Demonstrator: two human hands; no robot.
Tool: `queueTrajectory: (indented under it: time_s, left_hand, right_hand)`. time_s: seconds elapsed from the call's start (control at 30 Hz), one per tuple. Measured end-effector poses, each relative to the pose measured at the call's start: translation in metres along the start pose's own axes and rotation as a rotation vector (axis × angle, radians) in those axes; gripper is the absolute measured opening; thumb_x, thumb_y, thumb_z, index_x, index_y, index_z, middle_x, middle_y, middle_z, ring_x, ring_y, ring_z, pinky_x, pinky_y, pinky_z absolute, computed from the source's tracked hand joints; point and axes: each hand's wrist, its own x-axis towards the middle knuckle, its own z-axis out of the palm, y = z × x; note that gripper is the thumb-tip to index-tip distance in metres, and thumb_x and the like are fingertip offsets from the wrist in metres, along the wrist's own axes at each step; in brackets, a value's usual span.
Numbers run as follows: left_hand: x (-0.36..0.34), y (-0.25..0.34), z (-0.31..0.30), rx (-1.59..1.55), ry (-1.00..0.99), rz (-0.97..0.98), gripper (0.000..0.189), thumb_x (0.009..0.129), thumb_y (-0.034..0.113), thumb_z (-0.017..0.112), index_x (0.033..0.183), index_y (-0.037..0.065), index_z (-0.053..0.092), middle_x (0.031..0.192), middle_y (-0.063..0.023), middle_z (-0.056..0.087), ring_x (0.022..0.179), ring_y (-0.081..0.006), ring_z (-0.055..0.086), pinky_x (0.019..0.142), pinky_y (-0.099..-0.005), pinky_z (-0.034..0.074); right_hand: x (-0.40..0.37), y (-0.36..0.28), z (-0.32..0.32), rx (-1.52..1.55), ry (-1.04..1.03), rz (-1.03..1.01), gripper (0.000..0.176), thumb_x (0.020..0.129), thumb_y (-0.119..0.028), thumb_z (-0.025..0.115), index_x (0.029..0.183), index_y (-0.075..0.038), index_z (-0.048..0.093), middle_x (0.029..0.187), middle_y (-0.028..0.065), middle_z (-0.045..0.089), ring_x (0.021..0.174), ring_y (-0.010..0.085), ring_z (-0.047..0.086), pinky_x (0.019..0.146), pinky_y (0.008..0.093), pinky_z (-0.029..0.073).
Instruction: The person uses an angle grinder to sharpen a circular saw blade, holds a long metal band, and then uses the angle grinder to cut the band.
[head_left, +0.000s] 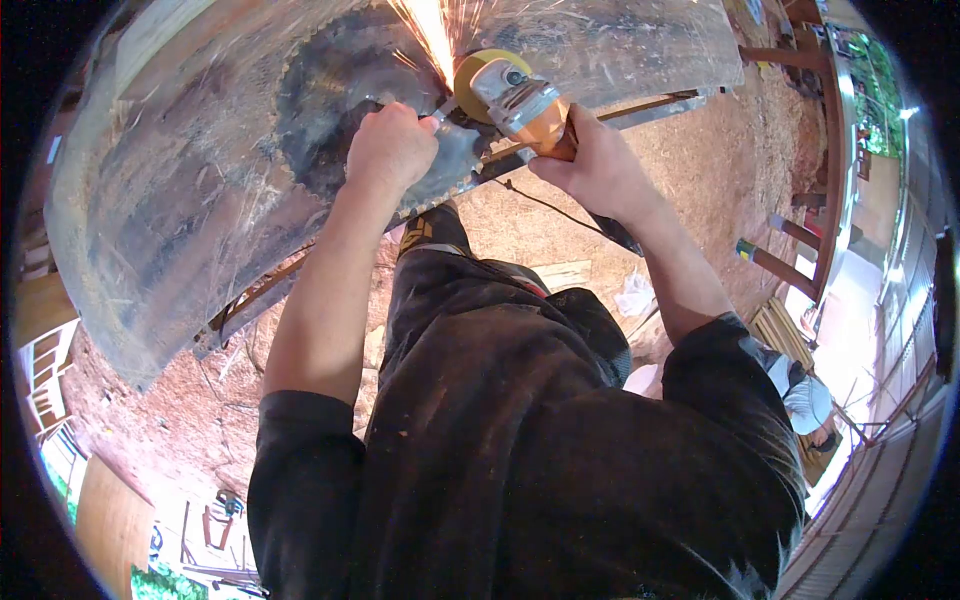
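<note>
My right hand (600, 165) is wrapped round the orange and silver body of an angle grinder (528, 108). Its yellowish disc (474, 82) meets a small metal piece (446, 108), and bright sparks (430, 35) fly up and away from that spot. The near end of this piece is in the closed fingers of my left hand (392, 148). Beneath both hands lies a large, dark circular saw blade (310, 120) with a toothed edge, on a worn metal-topped table (190, 200).
A black cable (550, 207) hangs below the grinder. Reddish, dusty ground (540, 235) shows beyond the table edge. Wooden posts and a beam (830, 180) stand at the right. A person in a cap (807, 404) is at the lower right, behind my right arm.
</note>
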Motion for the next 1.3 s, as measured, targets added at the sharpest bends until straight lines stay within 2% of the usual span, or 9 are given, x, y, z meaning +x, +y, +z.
queueTrajectory:
  time_s: [0.2, 0.6, 0.67, 0.7, 0.8, 0.87, 1.07, 1.27, 1.3]
  left_hand:
    - [0.005, -0.002, 0.004, 0.011, -0.002, -0.042, 0.039, 0.098, 0.034, 0.059, 0.104, -0.003, 0.073, 0.108, -0.028, 0.071, 0.107, -0.0438, 0.067, 0.095, -0.0491, 0.053]
    - [0.006, -0.005, 0.005, 0.043, 0.019, 0.027, 0.042, 0.099, 0.034, 0.059, 0.102, -0.005, 0.073, 0.104, -0.0296, 0.071, 0.105, -0.0439, 0.068, 0.094, -0.0491, 0.054]
    - [0.007, -0.007, 0.006, 0.052, 0.026, 0.046, 0.042, 0.099, 0.034, 0.059, 0.102, -0.005, 0.073, 0.104, -0.03, 0.07, 0.104, -0.0439, 0.068, 0.094, -0.0493, 0.054]
    - [0.007, -0.006, 0.006, 0.053, 0.027, 0.05, 0.041, 0.099, 0.034, 0.059, 0.101, -0.005, 0.073, 0.103, -0.0303, 0.07, 0.103, -0.044, 0.069, 0.093, -0.0496, 0.054]
    - [0.007, -0.006, 0.006, 0.052, 0.017, 0.041, 0.041, 0.099, 0.033, 0.059, 0.1, -0.005, 0.073, 0.102, -0.0305, 0.07, 0.102, -0.0441, 0.069, 0.092, -0.05, 0.054]
    - [0.008, -0.007, 0.007, 0.05, 0.008, 0.024, 0.04, 0.099, 0.033, 0.059, 0.1, -0.005, 0.073, 0.102, -0.0304, 0.071, 0.102, -0.0441, 0.069, 0.092, -0.0502, 0.054]
    - [0.006, -0.007, 0.008, 0.046, 0.041, 0.027, 0.041, 0.098, 0.035, 0.061, 0.099, -0.005, 0.073, 0.1, -0.0299, 0.071, 0.101, -0.0442, 0.069, 0.091, -0.0503, 0.055]
    - [0.015, -0.015, 0.017, 0.078, 0.037, 0.075, 0.041, 0.099, 0.034, 0.06, 0.1, -0.005, 0.073, 0.1, -0.0298, 0.071, 0.101, -0.0442, 0.069, 0.091, -0.0505, 0.055]
    - [0.015, -0.016, 0.017, 0.033, 0.039, 0.047, 0.048, 0.099, 0.038, 0.059, 0.099, -0.009, 0.071, 0.102, -0.0323, 0.07, 0.102, -0.0465, 0.068, 0.093, -0.0517, 0.054]
  right_hand:
    - [0.002, 0.005, 0.001, -0.072, 0.07, -0.02, 0.05, 0.078, -0.029, 0.079, 0.106, 0.007, 0.058, 0.095, 0.0287, 0.07, 0.095, 0.0446, 0.069, 0.081, 0.0473, 0.056]
    - [0.001, -0.002, -0.001, -0.057, 0.013, -0.016, 0.049, 0.079, -0.028, 0.078, 0.107, 0.007, 0.058, 0.097, 0.0298, 0.069, 0.097, 0.0457, 0.069, 0.085, 0.049, 0.055]
    - [0.002, 0.006, 0.004, -0.054, 0.018, -0.05, 0.051, 0.081, -0.024, 0.08, 0.115, 0.007, 0.056, 0.1, 0.0255, 0.071, 0.097, 0.0379, 0.072, 0.084, 0.0422, 0.056]
    - [0.001, 0.005, 0.002, -0.055, 0.018, -0.05, 0.051, 0.081, -0.024, 0.08, 0.115, 0.007, 0.056, 0.1, 0.0255, 0.071, 0.097, 0.0379, 0.072, 0.084, 0.0422, 0.056]
    - [0.001, -0.001, -0.001, -0.083, 0.035, -0.005, 0.053, 0.08, -0.025, 0.081, 0.114, 0.006, 0.056, 0.1, 0.0258, 0.071, 0.096, 0.0397, 0.072, 0.083, 0.0435, 0.056]
    - [0.0, -0.006, -0.002, -0.121, 0.028, -0.021, 0.05, 0.078, -0.027, 0.078, 0.108, 0.007, 0.058, 0.098, 0.03, 0.07, 0.098, 0.046, 0.068, 0.085, 0.0496, 0.056]
    - [0.007, 0.001, 0.002, -0.129, 0.105, -0.01, 0.05, 0.078, -0.028, 0.078, 0.107, 0.008, 0.057, 0.096, 0.0299, 0.07, 0.099, 0.0465, 0.068, 0.085, 0.0501, 0.055]
    - [0.006, 0.002, 0.004, -0.077, 0.063, -0.053, 0.051, 0.078, -0.03, 0.078, 0.105, 0.008, 0.057, 0.093, 0.0302, 0.07, 0.096, 0.0467, 0.069, 0.083, 0.0507, 0.055]
    - [0.007, 0.001, 0.003, -0.078, 0.061, -0.055, 0.051, 0.078, -0.03, 0.078, 0.105, 0.008, 0.057, 0.093, 0.0302, 0.07, 0.096, 0.0467, 0.069, 0.083, 0.0507, 0.055]
